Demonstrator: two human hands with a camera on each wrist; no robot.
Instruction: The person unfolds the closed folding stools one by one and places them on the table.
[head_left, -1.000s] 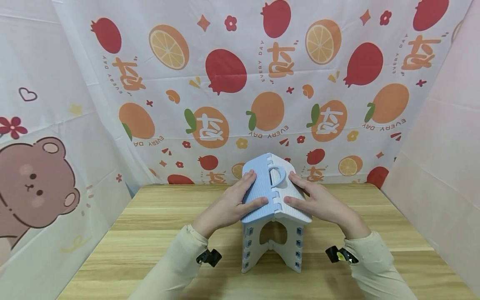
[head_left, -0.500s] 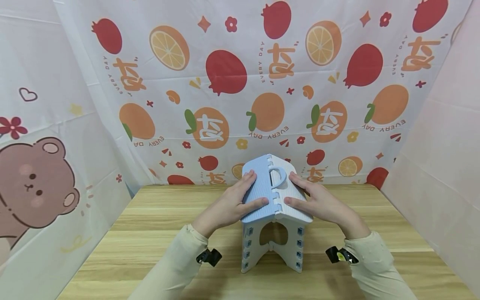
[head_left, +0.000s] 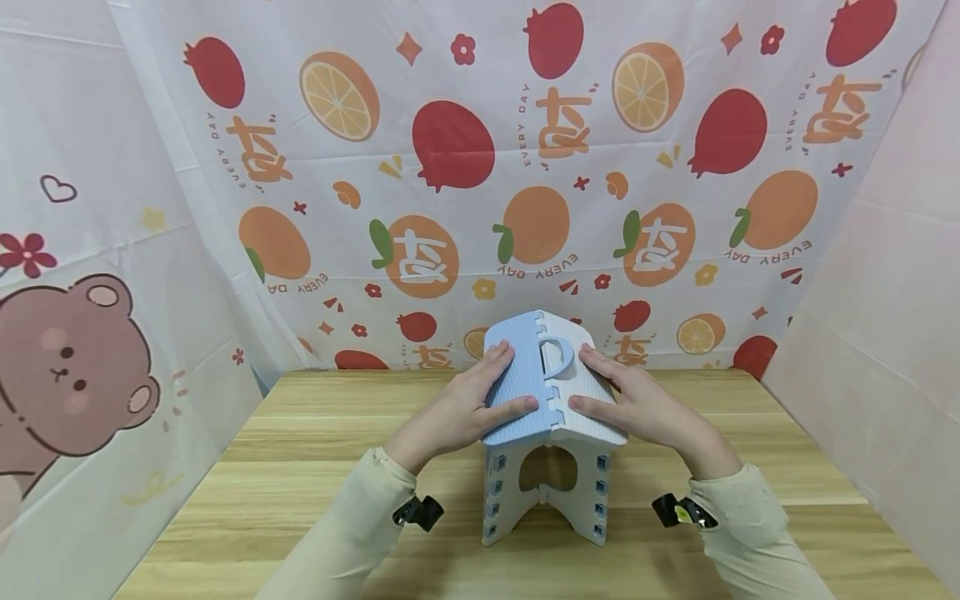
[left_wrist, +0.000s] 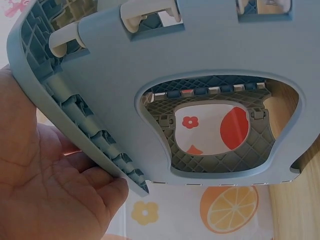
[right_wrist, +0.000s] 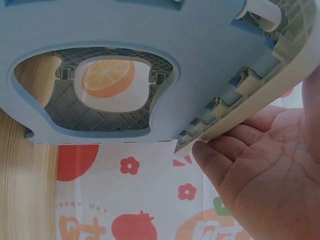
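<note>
A toy house of plastic panels stands upright on the table, gable end toward me. Its roof pairs a light blue panel (head_left: 519, 367) with a white panel (head_left: 583, 388), joined by interlocking tabs at the ridge. My left hand (head_left: 465, 408) rests on the blue panel with thumb and fingers spread. On the white panel presses my right hand (head_left: 651, 410), spread likewise. Between them a blue arched handle (head_left: 567, 358) sits at the ridge. Below, the white front wall (head_left: 504, 508) has a large opening. Both wrist views show a blue side wall (left_wrist: 110, 75) with a window hole and the roof edge against each palm.
The wood-grain table (head_left: 300, 500) extends on both sides of the house. A fruit-print cloth (head_left: 360, 167) hangs behind it. At the left hangs a cloth with a bear print (head_left: 82, 367), and a pale cloth (head_left: 885, 333) stands at the right.
Both hands keep the same placement on the roof. The house's right side has shifted very slightly to the right; otherwise hardly anything differs.
</note>
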